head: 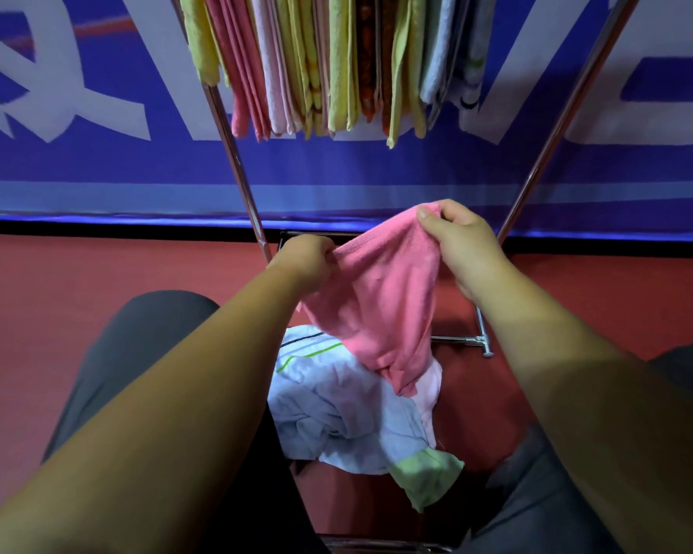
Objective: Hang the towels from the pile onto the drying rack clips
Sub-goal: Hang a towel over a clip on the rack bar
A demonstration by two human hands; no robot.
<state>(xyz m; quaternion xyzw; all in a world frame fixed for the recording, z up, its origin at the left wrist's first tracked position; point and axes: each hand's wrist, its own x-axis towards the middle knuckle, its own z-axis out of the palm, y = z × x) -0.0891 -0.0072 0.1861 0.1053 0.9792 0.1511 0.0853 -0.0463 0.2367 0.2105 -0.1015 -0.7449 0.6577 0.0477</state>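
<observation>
1. The left hand [305, 255] curls its fingers [324, 246] tight, pinching one corner of a single fuzzy pink towel [381, 297].
2. The towel sags in soft folds between both sets of fingers. Its lower tip hangs over the pile [337, 409] below them: crumpled pale blue, light pink and green-cornered cloths on the red floor [57, 293], their count unclear.
3. The right hand [463, 243] pinches the other corner, slightly higher.
4. Above the fingers, tightly packed hung towels [337, 66] drape flat between two slanted, shiny metal rack poles [237, 161].
</observation>
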